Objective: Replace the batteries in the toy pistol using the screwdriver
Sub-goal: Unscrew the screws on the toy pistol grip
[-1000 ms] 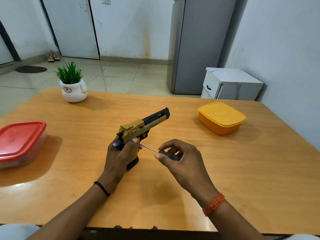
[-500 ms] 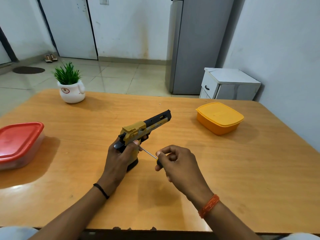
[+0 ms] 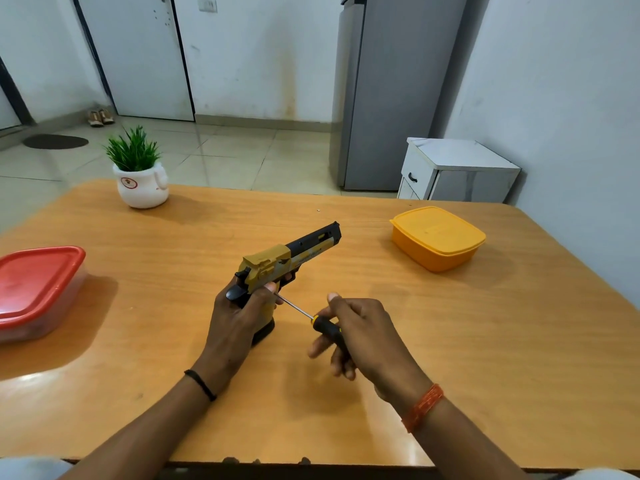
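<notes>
Toy pistol point(image 3: 294, 258): yellow and black, stood upright near the middle of the wooden table point(image 3: 485, 341), the butt of the grip resting on the tabletop, the barrel pointing away and to the right.
Left hand point(image 3: 239, 317): wrapped round the pistol's grip from the near-left side, fingers curled about it, thumb tip lying on the right face of the grip.
Screwdriver point(image 3: 327, 329): black handle with a yellow collar and a thin metal shaft; the shaft runs up and to the left, its tip meeting the right side of the pistol's grip just by the left thumb. The exact contact point is hidden by that thumb.
Right hand point(image 3: 360, 336): curled round the screwdriver handle, thumb raised above it, lower fingers blurred.
Wrists: a black band on the left, an orange thread band point(image 3: 423, 407) on the right.
Red-lidded container point(image 3: 38, 289): at the table's left edge, well apart from the pistol.
Yellow lidded box point(image 3: 438, 237): on the table's far right, closed.
Potted plant point(image 3: 138, 174): green leaves in a white pot, at the far left corner of the table.
Background: grey refrigerator point(image 3: 388, 98) beside a small white cabinet point(image 3: 457, 171), tiled floor, white door.
</notes>
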